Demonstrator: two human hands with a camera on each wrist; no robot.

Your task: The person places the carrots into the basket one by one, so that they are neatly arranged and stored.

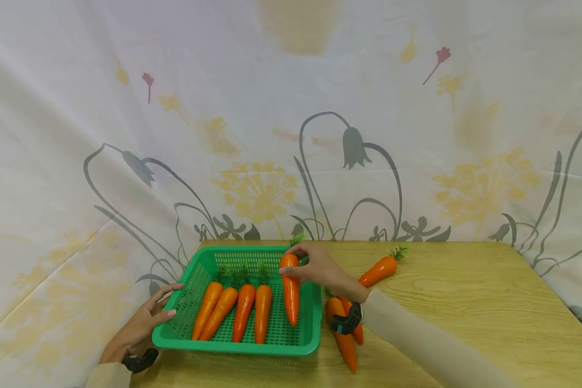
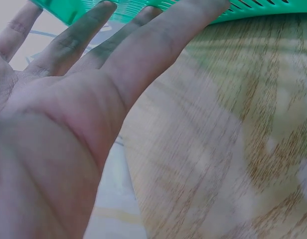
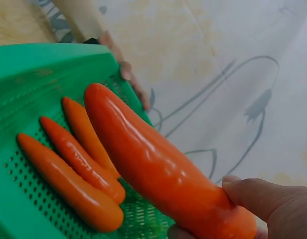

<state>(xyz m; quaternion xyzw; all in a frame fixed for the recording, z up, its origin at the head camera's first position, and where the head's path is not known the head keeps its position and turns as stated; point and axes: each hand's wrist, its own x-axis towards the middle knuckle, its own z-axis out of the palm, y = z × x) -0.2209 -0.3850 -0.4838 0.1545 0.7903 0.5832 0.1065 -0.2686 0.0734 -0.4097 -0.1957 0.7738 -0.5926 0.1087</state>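
Floral-printed cloth (image 1: pixel 271 70) forms the backdrop, meeting the far edge of a wood-grained tabletop (image 1: pixel 465 302).

Head view: a green openwork basket (image 1: pixel 237 349) stands along the tabletop's left edge, near its far left corner. Four carrots (image 1: pixel 244 312) lie side by side inside, leafy tops toward the far edge. Your right hand (image 1: pixel 320 267) pinches a fifth carrot (image 1: pixel 291 296) between thumb and fingers near its leafy end, over the basket's right part, its tip directed toward the tabletop's near edge; contact with the basket floor cannot be judged. Your left hand (image 1: pixel 143 323) rests at the left rim, fingers extended. Right of the basket, three further carrots (image 1: pixel 341 345) lie on the tabletop: two close together, partly covered by a black wrist device (image 1: pixel 347 321), and one nearer the far edge, partly hidden by your right arm.

Left wrist view: your palm shows, fingers outstretched and spread at the basket.

Right wrist view: your thumb presses the fifth carrot's thick end; behind it, three carrots show in the basket, with your left fingers at its rim.
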